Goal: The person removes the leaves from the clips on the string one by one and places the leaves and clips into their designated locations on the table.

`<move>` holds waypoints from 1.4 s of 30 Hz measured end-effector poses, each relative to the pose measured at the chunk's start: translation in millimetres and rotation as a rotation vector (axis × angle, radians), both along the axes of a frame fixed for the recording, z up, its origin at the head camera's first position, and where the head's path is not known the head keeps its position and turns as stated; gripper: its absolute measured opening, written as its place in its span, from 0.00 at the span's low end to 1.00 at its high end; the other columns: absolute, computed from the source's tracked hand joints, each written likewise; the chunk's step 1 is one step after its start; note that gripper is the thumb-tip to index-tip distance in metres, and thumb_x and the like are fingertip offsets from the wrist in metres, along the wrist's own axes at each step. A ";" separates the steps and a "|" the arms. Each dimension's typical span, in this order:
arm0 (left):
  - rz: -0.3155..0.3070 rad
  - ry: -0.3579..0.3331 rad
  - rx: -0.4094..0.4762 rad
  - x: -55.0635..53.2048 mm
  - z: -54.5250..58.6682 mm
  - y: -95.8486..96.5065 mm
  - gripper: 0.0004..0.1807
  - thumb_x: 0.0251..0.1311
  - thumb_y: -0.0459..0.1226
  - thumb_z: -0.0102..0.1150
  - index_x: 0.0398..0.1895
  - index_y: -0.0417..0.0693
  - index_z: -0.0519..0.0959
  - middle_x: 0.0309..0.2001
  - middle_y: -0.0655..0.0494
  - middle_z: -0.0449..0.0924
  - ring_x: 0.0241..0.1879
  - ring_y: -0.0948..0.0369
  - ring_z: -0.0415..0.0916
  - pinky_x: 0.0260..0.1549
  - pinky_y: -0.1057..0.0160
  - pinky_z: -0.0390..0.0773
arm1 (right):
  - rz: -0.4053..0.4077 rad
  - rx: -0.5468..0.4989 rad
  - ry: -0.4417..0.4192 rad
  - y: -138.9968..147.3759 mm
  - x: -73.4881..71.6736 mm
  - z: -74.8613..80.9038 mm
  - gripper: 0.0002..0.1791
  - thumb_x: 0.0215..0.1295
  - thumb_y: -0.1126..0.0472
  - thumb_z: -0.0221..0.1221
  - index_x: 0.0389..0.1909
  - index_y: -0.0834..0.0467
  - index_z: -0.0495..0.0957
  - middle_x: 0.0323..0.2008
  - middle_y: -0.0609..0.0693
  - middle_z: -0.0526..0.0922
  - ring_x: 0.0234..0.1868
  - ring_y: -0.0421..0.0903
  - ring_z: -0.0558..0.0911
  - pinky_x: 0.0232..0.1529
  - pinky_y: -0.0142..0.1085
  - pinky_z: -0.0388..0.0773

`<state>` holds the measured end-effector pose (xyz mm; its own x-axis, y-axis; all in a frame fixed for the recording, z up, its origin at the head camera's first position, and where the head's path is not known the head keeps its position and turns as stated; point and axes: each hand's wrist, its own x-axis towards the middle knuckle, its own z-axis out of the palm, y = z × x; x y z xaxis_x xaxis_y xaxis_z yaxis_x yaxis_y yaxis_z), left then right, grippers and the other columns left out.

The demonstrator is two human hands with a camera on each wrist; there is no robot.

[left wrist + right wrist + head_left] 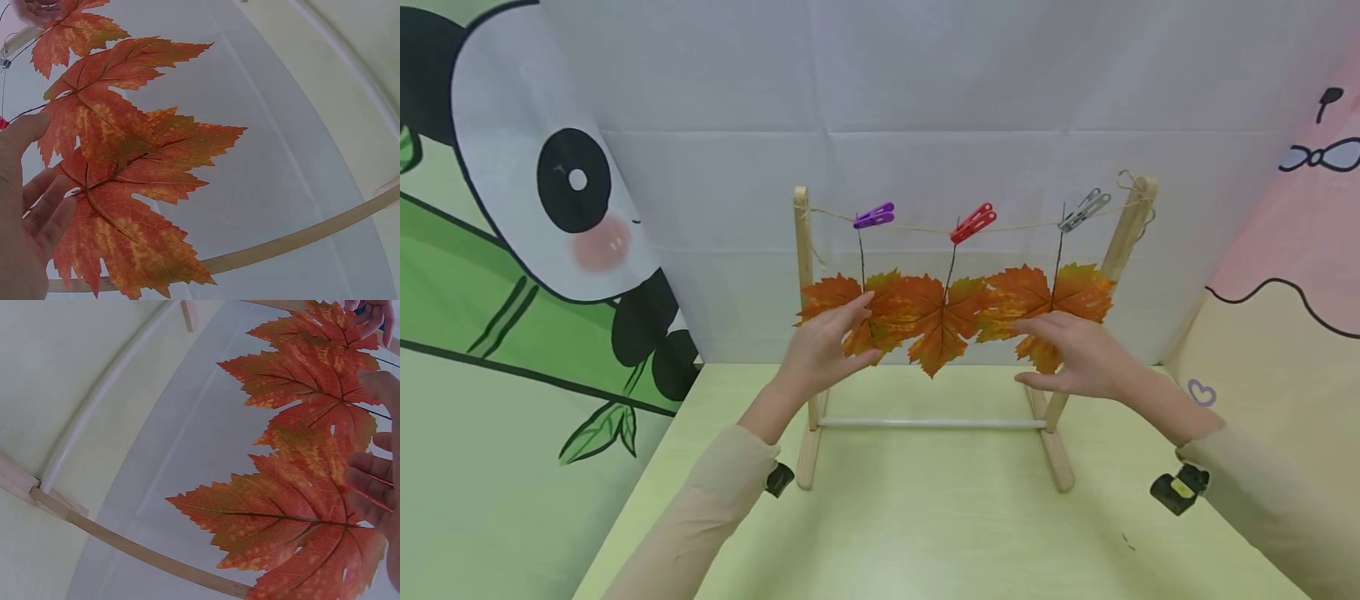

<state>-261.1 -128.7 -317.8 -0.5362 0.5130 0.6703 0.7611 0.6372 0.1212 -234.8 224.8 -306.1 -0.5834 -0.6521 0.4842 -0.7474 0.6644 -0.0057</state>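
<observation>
Three orange maple leaves hang in a row by dark stems: the left leaf, the middle leaf and the right leaf. A purple clothespin, a red clothespin and a grey clothespin clip the stems to a thin string. My left hand is at the left leaf, thumb apart from the fingers. At the right leaf, my right hand has its fingers extended. Both wrist views show loosely bent fingers beside the leaves; whether they touch them I cannot tell. Neither hand grips anything.
The string runs between two wooden posts, the left post and the right post. A white rod joins the stand's feet on the pale table. Behind hangs a white cloth; a panda drawing is at the left.
</observation>
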 end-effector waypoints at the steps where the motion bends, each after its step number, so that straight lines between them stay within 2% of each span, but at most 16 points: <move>1: -0.005 0.013 -0.003 -0.2 2.7 1.3 0.40 0.42 0.41 0.71 0.61 0.40 0.66 0.42 0.50 0.81 0.32 0.55 0.78 0.20 0.64 0.72 | 0.002 -0.001 0.001 -0.8 -0.8 3.3 0.34 0.42 0.50 0.69 0.51 0.61 0.74 0.41 0.53 0.80 0.40 0.50 0.78 0.34 0.44 0.77; 5: -0.033 0.053 -0.007 -0.5 15.2 6.3 0.38 0.43 0.40 0.71 0.59 0.38 0.67 0.41 0.49 0.81 0.32 0.55 0.77 0.25 0.62 0.75 | 0.013 -0.017 0.012 -3.4 -4.1 14.5 0.34 0.42 0.50 0.68 0.51 0.61 0.74 0.43 0.55 0.80 0.42 0.51 0.78 0.37 0.45 0.76; 9: -0.056 0.077 0.011 -1.5 27.8 12.0 0.37 0.44 0.40 0.70 0.58 0.37 0.67 0.40 0.48 0.81 0.32 0.55 0.77 0.29 0.62 0.77 | 0.035 -0.035 0.032 -5.5 -7.0 23.3 0.33 0.43 0.51 0.68 0.51 0.62 0.74 0.43 0.55 0.80 0.41 0.50 0.78 0.35 0.43 0.76; 16: -0.060 0.103 0.061 -3.0 48.4 22.3 0.37 0.45 0.42 0.68 0.59 0.37 0.66 0.39 0.47 0.81 0.25 0.55 0.75 0.20 0.65 0.71 | 0.066 -0.062 0.063 -11.4 -9.9 37.1 0.33 0.41 0.52 0.69 0.50 0.61 0.75 0.42 0.55 0.80 0.38 0.49 0.78 0.32 0.41 0.76; 20: -0.051 0.102 0.048 -3.6 59.0 24.6 0.35 0.47 0.41 0.67 0.58 0.37 0.66 0.40 0.47 0.81 0.26 0.55 0.76 0.17 0.67 0.67 | 0.055 -0.059 0.053 -15.8 -9.4 45.1 0.33 0.42 0.51 0.69 0.51 0.61 0.75 0.44 0.55 0.80 0.42 0.51 0.78 0.36 0.45 0.76; 26: 0.020 0.063 0.052 -6.4 71.8 19.5 0.31 0.47 0.40 0.67 0.55 0.37 0.70 0.42 0.47 0.80 0.36 0.55 0.78 0.26 0.63 0.76 | 0.077 -0.035 0.079 -25.6 -12.1 60.0 0.32 0.45 0.52 0.67 0.51 0.61 0.74 0.44 0.56 0.80 0.44 0.53 0.78 0.36 0.46 0.76; 31: 0.099 -0.016 0.064 -11.8 77.0 12.4 0.29 0.48 0.39 0.67 0.54 0.38 0.72 0.45 0.46 0.79 0.40 0.55 0.77 0.33 0.59 0.77 | 0.132 -0.084 0.108 -37.4 -15.6 76.8 0.33 0.44 0.52 0.68 0.52 0.62 0.73 0.42 0.55 0.80 0.43 0.52 0.78 0.38 0.47 0.75; 33: 0.118 -0.023 0.080 -13.6 77.3 9.9 0.28 0.47 0.38 0.67 0.53 0.39 0.73 0.44 0.46 0.79 0.40 0.54 0.77 0.33 0.59 0.77 | 0.160 -0.112 0.115 -43.1 -16.4 83.3 0.33 0.43 0.53 0.68 0.52 0.62 0.73 0.41 0.55 0.81 0.42 0.51 0.78 0.40 0.47 0.75; 38: 0.128 -0.018 0.161 -20.6 74.5 5.5 0.23 0.47 0.36 0.67 0.48 0.37 0.75 0.38 0.46 0.80 0.36 0.54 0.78 0.30 0.59 0.78 | 0.176 -0.140 0.122 -56.6 -17.9 95.8 0.33 0.43 0.54 0.69 0.52 0.60 0.73 0.42 0.55 0.80 0.42 0.50 0.78 0.42 0.46 0.74; 42: 0.150 -0.074 0.214 -23.9 72.9 4.3 0.23 0.48 0.36 0.66 0.49 0.38 0.75 0.38 0.46 0.80 0.36 0.54 0.78 0.31 0.59 0.78 | 0.180 -0.140 0.131 -65.7 -19.9 101.5 0.32 0.44 0.53 0.69 0.52 0.60 0.73 0.42 0.55 0.80 0.43 0.49 0.78 0.41 0.45 0.75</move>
